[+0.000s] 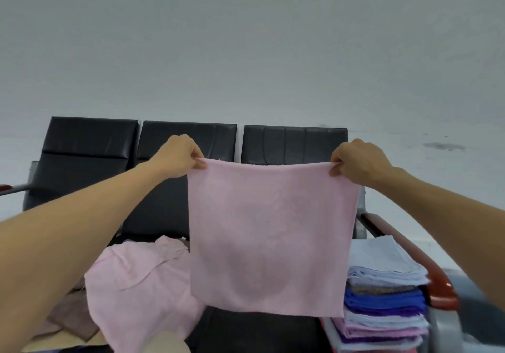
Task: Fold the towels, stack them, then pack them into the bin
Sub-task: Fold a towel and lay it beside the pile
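You held the pink towel up over the bench, left hand and right hand each pinching a top corner; the folded stack sat at its right.

A row of black seats with three padded backrests carries everything. A stack of folded towels, white, blue, purple and pink, sits on its right end. Just right of the stack runs a red armrest. Well left of the stack lies a loose pink towel, crumpled, and farther left a brownish cloth.
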A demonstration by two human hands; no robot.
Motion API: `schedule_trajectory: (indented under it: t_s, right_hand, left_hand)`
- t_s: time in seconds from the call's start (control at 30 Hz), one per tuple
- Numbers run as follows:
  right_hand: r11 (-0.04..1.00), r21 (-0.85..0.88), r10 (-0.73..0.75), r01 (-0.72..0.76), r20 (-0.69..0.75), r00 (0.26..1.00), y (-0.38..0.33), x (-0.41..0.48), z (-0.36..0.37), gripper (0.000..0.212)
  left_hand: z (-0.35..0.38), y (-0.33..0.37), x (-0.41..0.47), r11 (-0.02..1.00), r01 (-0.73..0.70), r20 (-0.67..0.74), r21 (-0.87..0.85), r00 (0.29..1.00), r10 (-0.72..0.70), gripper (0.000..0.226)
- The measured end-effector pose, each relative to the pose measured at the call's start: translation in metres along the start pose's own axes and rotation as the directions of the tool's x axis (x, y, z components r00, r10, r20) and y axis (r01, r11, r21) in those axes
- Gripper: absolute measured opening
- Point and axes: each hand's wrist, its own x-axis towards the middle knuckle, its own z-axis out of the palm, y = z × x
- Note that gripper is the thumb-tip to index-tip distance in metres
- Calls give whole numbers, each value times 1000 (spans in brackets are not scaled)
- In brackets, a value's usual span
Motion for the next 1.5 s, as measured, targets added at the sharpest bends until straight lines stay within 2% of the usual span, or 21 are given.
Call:
schedule_trajectory:
  t_s: [0.17, 0.33, 0.43, 0.57, 0.7, 0.8, 0.9, 0.97, 1.0, 1.1, 1.17, 1.23, 1.3, 1.37, 1.5]
  right_hand:
    - [1000, 2, 16, -16, 21, 1000, 5, 0, 2, 12]
    - [1000, -11, -4, 5, 73, 997, 4, -1, 0, 9]
    - [999, 19, -52, 49, 179, 982, 9, 3, -6, 8]
    - [990, 127, -109, 68, 354, 929, 13, 5, -21, 23]
    - [959, 285, -157, 10, 496, 854, 16, 8, -24, 11]
    - [958, 287, -171, 24, 500, 849, 17, 12, -10, 7]
    - [977, 206, -148, 52, 485, 862, 12, 17, 31, 17]
    - [984, 173, -129, 53, 464, 876, 9, 16, 69, 9]
    - [985, 164, -120, 50, 453, 884, 7, 14, 87, 3]
    - [988, 152, -72, 0, 471, 879, 4, 4, 149, 12]
    - [990, 140, -41, -33, 495, 868, -1, -7, 189, 11]
    - [990, 131, -27, -44, 494, 869, -5, -19, 219, 9]
    - [990, 138, -42, -30, 491, 870, -10, -33, 240, 9]
    - [992, 130, -69, 7, 481, 874, -15, -51, 252, 11]
    - [980, -16, -173, 197, 406, 897, -28, -86, 252, 12]
  left_hand:
    - [0, 2, -5, 994, -62, -39, 86, 997, 66, 11]
    - [0, 3, -6, 971, -135, 73, 197, 990, 123, 13]
    - [-4, 0, -6, 960, -175, 168, 220, 976, 139, 15]
    - [-10, -9, -3, 946, -231, 317, 226, 936, 153, 16]
    - [-13, -13, -1, 930, -252, 379, 266, 915, 139, 39]
    - [0, -17, 2, 919, -230, 378, 319, 920, 99, 29]
    - [35, -22, 5, 888, -212, 360, 407, 931, 57, 26]
    - [68, -30, 5, 893, -168, 322, 417, 946, 27, 28]
    - [86, -36, 5, 915, -125, 297, 383, 955, 6, 28]
    - [149, -54, 2, 991, 63, 213, 120, 973, -88, 27]
    - [189, -65, -6, 972, 218, 160, -93, 966, -201, 28]
    - [221, -75, -18, 913, 314, 127, -260, 949, -290, 25]
    - [248, -84, -31, 883, 318, 115, -345, 948, -297, 22]
    - [267, -92, -48, 892, 282, 100, -354, 959, -264, 19]
    - [282, -105, -86, 903, 266, 83, -336, 964, -254, 17]
